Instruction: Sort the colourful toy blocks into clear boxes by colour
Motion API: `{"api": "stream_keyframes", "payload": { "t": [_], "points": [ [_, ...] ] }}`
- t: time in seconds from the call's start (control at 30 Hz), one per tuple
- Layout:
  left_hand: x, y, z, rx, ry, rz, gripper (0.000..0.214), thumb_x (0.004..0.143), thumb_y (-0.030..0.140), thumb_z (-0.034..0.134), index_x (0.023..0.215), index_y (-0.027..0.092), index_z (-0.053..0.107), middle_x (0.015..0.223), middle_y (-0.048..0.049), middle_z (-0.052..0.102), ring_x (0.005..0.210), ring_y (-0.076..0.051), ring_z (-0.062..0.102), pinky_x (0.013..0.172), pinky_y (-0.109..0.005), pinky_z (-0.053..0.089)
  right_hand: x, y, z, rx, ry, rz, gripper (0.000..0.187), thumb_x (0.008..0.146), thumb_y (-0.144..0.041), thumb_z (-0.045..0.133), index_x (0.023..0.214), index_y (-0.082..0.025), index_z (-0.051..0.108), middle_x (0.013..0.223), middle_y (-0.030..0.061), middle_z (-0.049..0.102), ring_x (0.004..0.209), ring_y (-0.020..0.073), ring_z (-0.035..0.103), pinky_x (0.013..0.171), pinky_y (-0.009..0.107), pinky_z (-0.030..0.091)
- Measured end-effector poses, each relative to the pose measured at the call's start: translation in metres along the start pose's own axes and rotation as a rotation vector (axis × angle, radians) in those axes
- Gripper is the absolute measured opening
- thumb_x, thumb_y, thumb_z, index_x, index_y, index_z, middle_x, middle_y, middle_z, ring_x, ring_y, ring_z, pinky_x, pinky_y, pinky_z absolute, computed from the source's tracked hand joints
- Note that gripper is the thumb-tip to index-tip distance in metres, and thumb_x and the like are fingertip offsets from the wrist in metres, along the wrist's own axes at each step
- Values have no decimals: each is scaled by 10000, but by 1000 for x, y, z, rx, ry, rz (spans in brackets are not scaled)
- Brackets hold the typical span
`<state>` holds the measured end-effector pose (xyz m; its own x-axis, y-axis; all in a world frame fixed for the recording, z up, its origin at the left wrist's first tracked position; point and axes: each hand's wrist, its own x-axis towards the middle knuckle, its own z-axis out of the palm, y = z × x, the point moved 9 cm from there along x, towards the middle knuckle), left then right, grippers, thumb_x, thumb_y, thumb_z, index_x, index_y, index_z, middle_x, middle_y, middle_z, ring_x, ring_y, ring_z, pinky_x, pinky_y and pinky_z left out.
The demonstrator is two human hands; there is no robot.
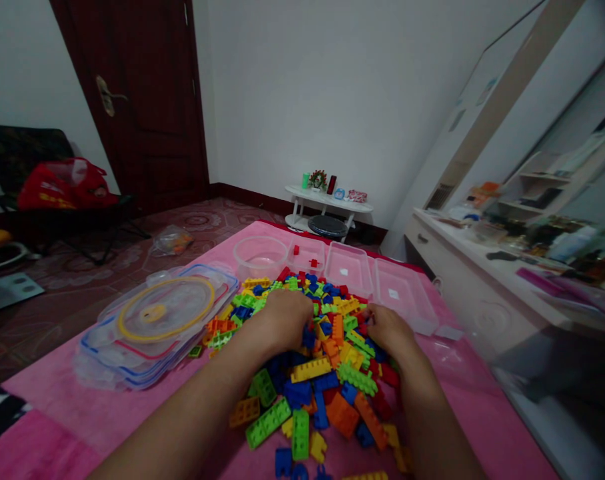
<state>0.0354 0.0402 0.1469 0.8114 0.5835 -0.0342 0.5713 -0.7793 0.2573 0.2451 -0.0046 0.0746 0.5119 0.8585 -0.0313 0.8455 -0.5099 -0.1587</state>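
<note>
A wide heap of plastic toy building bricks (311, 369) in yellow, green, blue, orange and red lies in front of me. My left hand (290, 317) reaches into the middle of it, with the fingers curled down and mostly hidden behind the back of the hand. At the heap's right side is my right hand (388, 328), its fingers bent together among the bricks next to some red ones. What either hand grips, if anything, does not show. Near my wrists lie a long yellow brick (311, 370) and a green brick (357, 379).
Behind the heap stand a round clear tub (260, 243), a clear box (291, 263) with red pieces inside, and two more clear boxes (350, 267). Stacked container lids (147, 353) lie on the left of the pink cloth (47, 390). A cluttered desk (512, 257) stands to the right.
</note>
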Motion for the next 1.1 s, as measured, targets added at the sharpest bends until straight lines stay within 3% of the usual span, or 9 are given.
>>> {"api": "stream_keyframes", "payload": {
  "t": [0.1,0.23,0.4,0.57,0.73,0.9,1.0,1.1],
  "points": [
    [2,-15,-14,-164,106,18,299,584,258,714,876,194,714,844,-81,682,805,-263,617,719,-349,465,1,6,-7,-1,9,21,251,735,-142,484,876,-240,668,910,44,694,825,177,626,620,244,360],
    [10,-27,-26,-754,236,59,264,720,333,626,908,149,654,795,-43,644,707,-159,591,630,-253,467,1,10,-13,25,-53,17,236,702,-129,506,793,-240,692,815,37,696,737,162,622,587,236,352],
    [21,-41,-6,-1582,207,-106,200,771,289,612,913,160,556,747,-15,581,564,-98,556,454,-187,471,-2,5,-19,29,-23,-8,247,716,-166,525,865,-254,701,823,27,693,720,151,611,571,227,338],
    [26,-54,15,-2076,176,-324,87,818,204,564,801,119,556,664,-31,570,536,-93,575,454,-178,513,-3,1,2,-76,-85,-7,150,668,-188,582,771,-230,683,785,28,680,665,146,590,521,229,283],
    [29,-50,28,-2310,47,-402,209,890,245,456,825,75,561,649,-58,569,495,-81,555,419,-159,505,-1,-1,1,-51,-49,-5,146,678,-177,564,762,-224,673,757,23,674,643,140,583,514,227,281],
    [31,-46,30,-2361,-7,-341,187,884,232,453,861,82,563,705,-66,598,517,-94,577,414,-175,512,-6,-8,-26,136,19,-91,293,662,-99,540,888,-211,688,721,13,679,645,128,594,557,202,358],
    [30,-47,29,-2358,12,-333,149,871,203,459,908,109,568,770,-76,627,526,-98,587,411,-185,510,-13,-5,-30,135,-56,-104,285,619,-115,597,871,-212,689,682,-1,670,629,129,595,552,200,371],
    [30,-47,29,-2352,23,-350,128,850,179,476,902,111,572,762,-78,636,512,-97,581,395,-176,491,-20,4,-18,51,-190,-36,277,563,-113,642,811,-227,691,622,-21,646,571,126,582,518,203,358]
  ]
}}
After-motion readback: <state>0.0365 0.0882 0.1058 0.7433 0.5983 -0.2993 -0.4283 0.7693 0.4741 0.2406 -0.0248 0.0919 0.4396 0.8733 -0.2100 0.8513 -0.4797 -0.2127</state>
